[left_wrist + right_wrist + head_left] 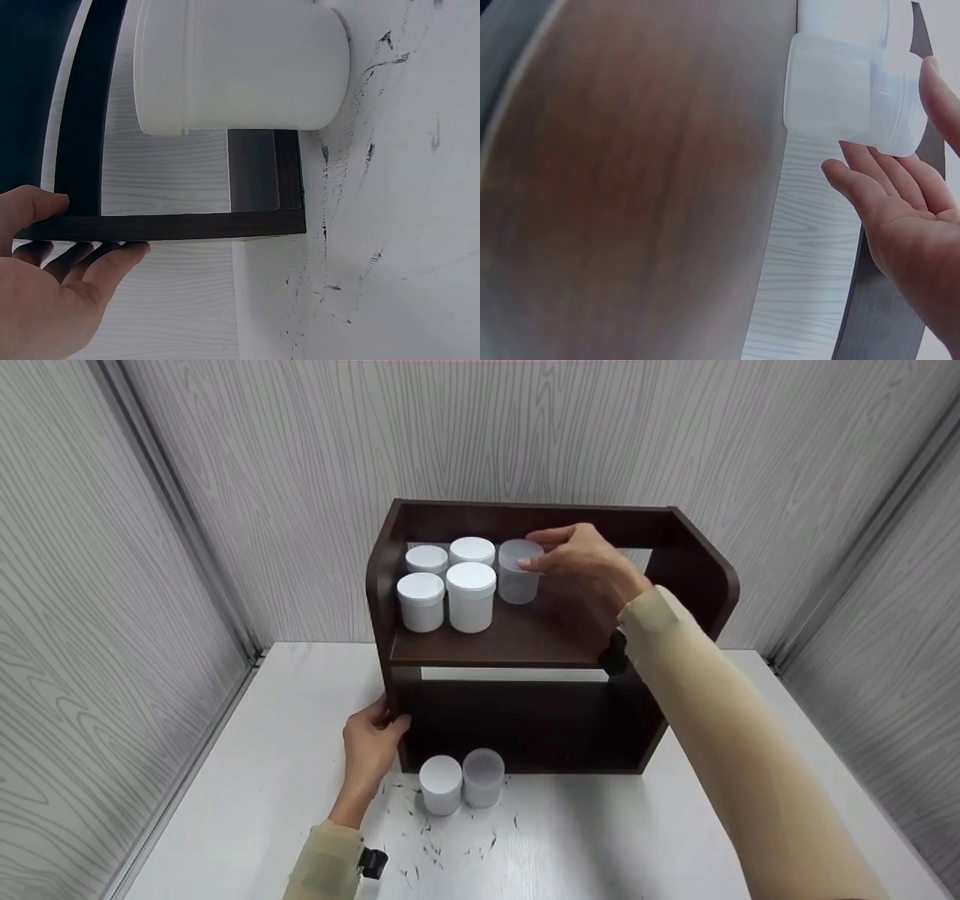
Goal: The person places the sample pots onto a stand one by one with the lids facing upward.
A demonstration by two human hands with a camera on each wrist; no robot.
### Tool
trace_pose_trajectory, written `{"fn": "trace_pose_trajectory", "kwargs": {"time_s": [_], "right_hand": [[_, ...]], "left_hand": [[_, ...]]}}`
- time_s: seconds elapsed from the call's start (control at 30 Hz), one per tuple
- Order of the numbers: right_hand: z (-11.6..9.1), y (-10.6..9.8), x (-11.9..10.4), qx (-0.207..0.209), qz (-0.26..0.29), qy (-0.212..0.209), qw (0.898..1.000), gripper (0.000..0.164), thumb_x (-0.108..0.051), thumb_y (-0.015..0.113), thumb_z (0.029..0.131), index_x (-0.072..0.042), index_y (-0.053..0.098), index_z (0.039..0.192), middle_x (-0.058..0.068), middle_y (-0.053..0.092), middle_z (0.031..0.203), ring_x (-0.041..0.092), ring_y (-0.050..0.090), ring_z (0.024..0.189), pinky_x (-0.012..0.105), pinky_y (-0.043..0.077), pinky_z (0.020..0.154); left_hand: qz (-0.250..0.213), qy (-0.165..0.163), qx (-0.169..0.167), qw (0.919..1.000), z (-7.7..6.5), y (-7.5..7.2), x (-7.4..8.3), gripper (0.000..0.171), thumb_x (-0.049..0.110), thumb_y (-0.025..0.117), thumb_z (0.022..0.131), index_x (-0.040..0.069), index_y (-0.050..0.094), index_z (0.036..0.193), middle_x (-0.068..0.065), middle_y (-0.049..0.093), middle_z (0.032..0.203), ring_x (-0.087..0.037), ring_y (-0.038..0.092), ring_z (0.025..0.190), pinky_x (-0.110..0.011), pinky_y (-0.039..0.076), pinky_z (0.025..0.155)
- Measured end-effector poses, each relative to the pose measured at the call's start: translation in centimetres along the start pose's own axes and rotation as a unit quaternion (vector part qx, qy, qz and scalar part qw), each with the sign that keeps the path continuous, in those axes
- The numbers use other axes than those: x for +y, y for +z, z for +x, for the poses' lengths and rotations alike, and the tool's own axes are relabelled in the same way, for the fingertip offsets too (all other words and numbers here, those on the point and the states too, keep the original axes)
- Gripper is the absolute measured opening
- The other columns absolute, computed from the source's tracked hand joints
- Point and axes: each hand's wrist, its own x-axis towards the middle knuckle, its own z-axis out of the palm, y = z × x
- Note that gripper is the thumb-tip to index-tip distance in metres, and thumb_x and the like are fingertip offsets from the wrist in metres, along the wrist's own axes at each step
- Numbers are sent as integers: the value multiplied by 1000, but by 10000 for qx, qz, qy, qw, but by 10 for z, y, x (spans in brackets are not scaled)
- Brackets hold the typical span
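A translucent plastic jar [517, 585] stands on the upper board of a dark brown shelf unit [540, 641]. My right hand [581, 556] holds this jar near its top, thumb on the front side and fingers behind. In the right wrist view the thumb [939, 97] overlaps the jar's upper end, and some fingertips disappear behind its wall. Lower down, my left hand [371, 742] grips the shelf unit's left side panel [187, 226]. The left wrist view shows the thumb on the panel's inner side and the other fingers along its outer side.
Several white lidded jars [471, 611] stand in two rows at the upper board's left end. On the white table [300, 682], a white lidded jar [441, 795] and another translucent jar [484, 791] stand side by side before the unit. Dark scuff marks spot the tabletop. Grey wood-grain walls enclose the table.
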Motion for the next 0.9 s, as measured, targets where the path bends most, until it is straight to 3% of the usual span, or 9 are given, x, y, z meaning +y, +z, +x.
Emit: {"fn": "trace_pose_trajectory", "kwargs": {"time_s": [0.27, 0.47, 0.67, 0.9], "right_hand": [[-1, -2, 0, -68, 195, 0, 9998, 65, -1, 87, 86, 1, 61, 145, 20, 66, 134, 17, 66, 107, 40, 51, 106], [-11, -4, 3, 110, -125, -115, 9998, 72, -8, 91, 83, 3, 59, 146, 21, 67, 135, 19, 67, 111, 41, 51, 106], [-33, -8, 4, 460, -496, -462, 9966, 73, -13, 94, 81, 7, 60, 143, 22, 66, 138, 28, 64, 128, 33, 52, 104], [-78, -9, 10, 764, -113, -863, 9933, 70, -5, 90, 83, 9, 58, 144, 24, 60, 144, 34, 61, 132, 30, 54, 100]], "left_hand": [[-48, 25, -26, 10000, 0, 0, 1, 51, 3, 71, 94, -9, 58, 142, -28, 67, 132, -39, 68, 119, -34, 59, 91], [-12, 56, -10, 10000, 0, -1, -1, 49, 2, 71, 93, -9, 61, 140, -28, 69, 128, -37, 70, 114, -25, 57, 85], [4, 80, 48, 10000, 1, 0, 0, 46, 3, 72, 92, -9, 65, 136, -27, 71, 122, -35, 71, 108, -21, 56, 79], [-12, -3, -40, 10000, 3, 0, 0, 47, 3, 71, 93, -8, 63, 138, -29, 70, 124, -35, 71, 109, -20, 55, 80]]}}
